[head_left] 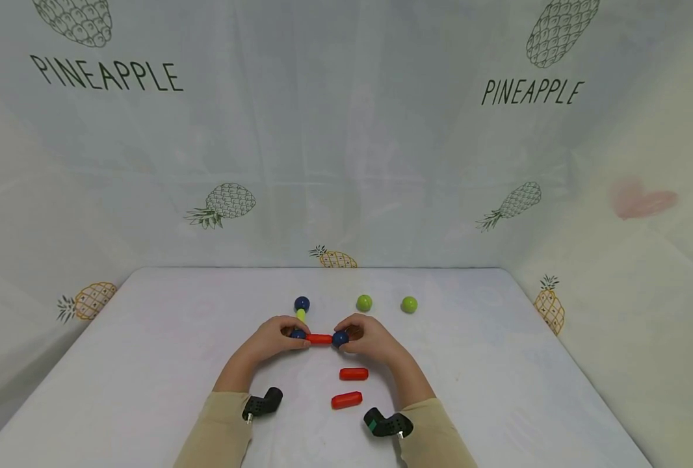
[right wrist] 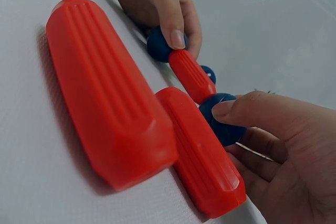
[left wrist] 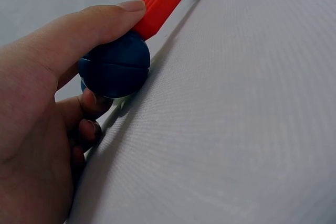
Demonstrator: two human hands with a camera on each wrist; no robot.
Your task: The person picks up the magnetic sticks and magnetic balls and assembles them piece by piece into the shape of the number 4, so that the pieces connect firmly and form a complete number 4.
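A pale cloth backdrop [head_left: 346, 143] printed with pineapples rises behind the white table [head_left: 498, 364] I work at. My tan sleeves [head_left: 214, 429] reach in from the near edge, each with a black wrist device [head_left: 262, 403] beside its cuff. My left hand [head_left: 269, 338] pinches the left blue ball [head_left: 298, 334], thumb lying across where it meets the joining red stick [head_left: 320, 338]. My right hand [head_left: 372, 338] pinches the right blue ball [head_left: 340, 338] at that stick's other end, thumb on one side, fingers behind. Nearer me, between my forearms, lie two loose red sticks [head_left: 354, 374], apart from each other. Beyond my hands, two green balls [head_left: 364, 303] sit apart, to the right of the far blue ball [head_left: 302, 303]. Smallest to my eye, a yellow stick [head_left: 301, 315] runs from that ball towards my left fingers, which hide its near end; I cannot tell whether it joins there.
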